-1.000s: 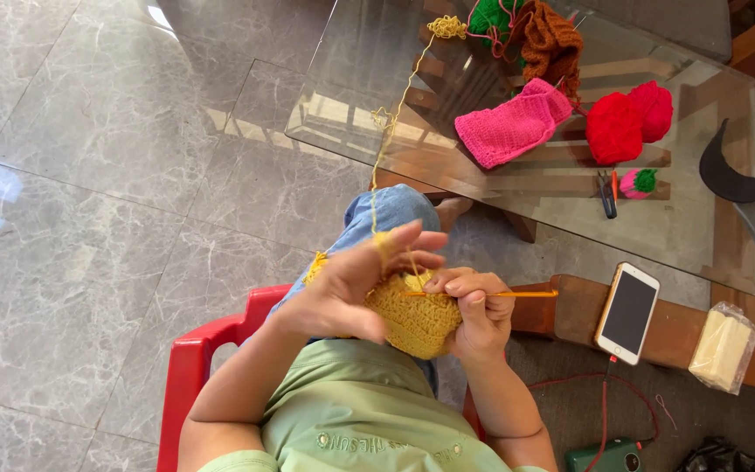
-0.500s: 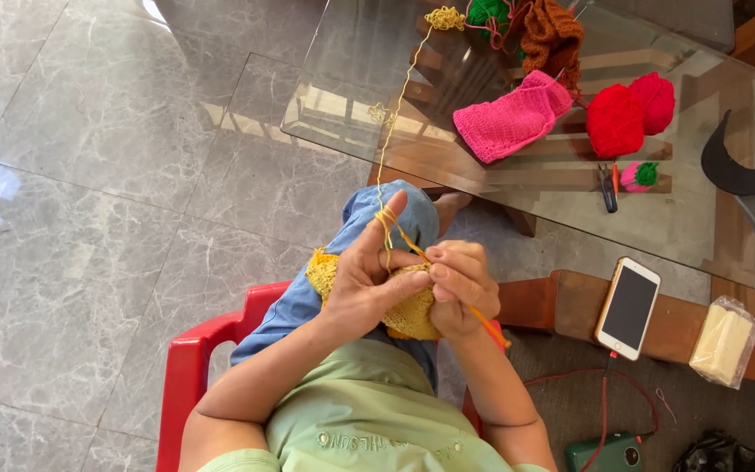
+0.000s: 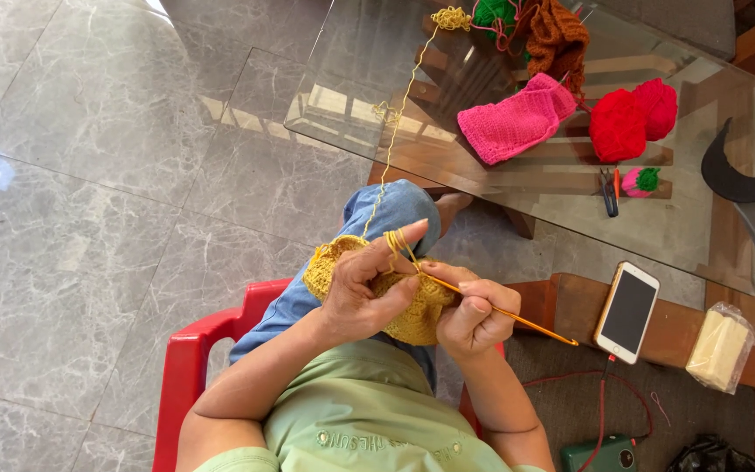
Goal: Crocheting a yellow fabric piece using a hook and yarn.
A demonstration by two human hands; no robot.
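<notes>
Seated on a red plastic chair (image 3: 187,367), a person's left hand (image 3: 364,293) grips a yellow crocheted piece (image 3: 412,308), yarn (image 3: 392,238) looped over its raised forefinger. Just beside it, the right hand (image 3: 474,315) pinches an orange crochet hook (image 3: 517,319), its tip at the work between both hands.

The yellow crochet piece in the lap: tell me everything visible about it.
The yellow crochet piece is a rounded, textured piece of mustard yarn, its edge curling over the knee. The left hand grips it from the front; the right hand works an orange crochet hook into it. A yellow strand runs up to the glass table.
</notes>
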